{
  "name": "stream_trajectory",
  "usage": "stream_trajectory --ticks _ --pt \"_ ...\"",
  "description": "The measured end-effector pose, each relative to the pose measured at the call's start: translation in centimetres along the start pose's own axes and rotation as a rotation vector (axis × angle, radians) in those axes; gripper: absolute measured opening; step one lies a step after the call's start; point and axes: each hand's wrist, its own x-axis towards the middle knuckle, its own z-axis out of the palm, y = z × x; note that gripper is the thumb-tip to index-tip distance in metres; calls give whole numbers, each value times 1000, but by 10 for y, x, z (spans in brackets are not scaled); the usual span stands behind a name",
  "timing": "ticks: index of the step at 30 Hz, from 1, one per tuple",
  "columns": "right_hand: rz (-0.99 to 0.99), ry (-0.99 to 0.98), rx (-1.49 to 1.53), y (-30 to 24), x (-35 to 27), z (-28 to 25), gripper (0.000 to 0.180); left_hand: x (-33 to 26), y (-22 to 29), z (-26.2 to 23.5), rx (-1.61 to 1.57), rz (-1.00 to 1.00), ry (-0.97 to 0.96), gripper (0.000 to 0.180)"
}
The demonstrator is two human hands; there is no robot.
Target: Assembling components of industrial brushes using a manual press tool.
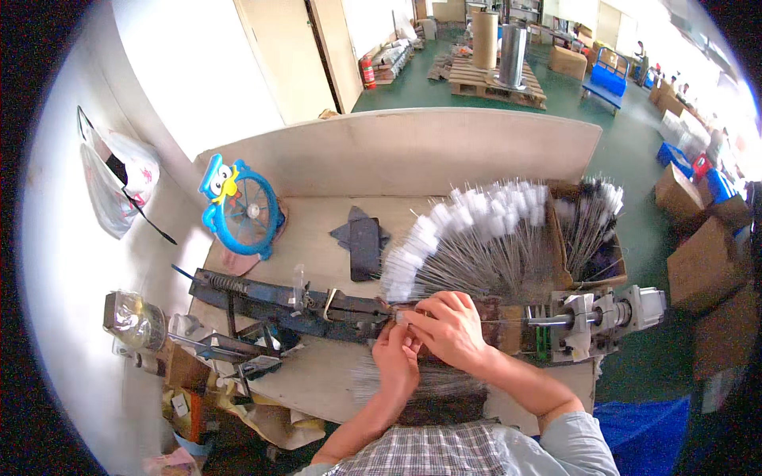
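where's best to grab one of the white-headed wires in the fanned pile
Likely by its bare wire stem, coming from the near side: the slim stems converge there, while the bulky white heads crowd the far and left edges.

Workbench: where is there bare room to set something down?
Bare bench lies between the blue fan and the dark phone; another patch lies between the dark rail and the left forearm. It is crowded around the left hand and right hand, and beyond to the right, with white brushes and a cardboard box.
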Motion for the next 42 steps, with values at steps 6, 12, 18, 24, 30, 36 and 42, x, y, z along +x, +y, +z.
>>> stream_trajectory --ticks 6,12,18,24,30,36,42 --pt "-9 -44 10 12 -7 -5 22 -10 9 22 -32 -24 0 4" --pt "47 -85 41 -5 4 -6 20 -10 8 16 -40 -25 0 4" --pt "62 -74 74 3 -2 2 28 -9 6 15 -85 -74 -37 7" --pt "97 -2 66 -8 -1 10 34 -7 7 11 -112 -51 5 13" --pt "118 32 1 -6 -5 3 28 -8 5 11 -152 -63 -16 11" --pt "83 14 20 -4 -4 0 23 -7 6 15 -115 -29 -25 12" --pt "97 8 39 -3 -6 -6 22 -8 2 13 -85 -45 26 8"
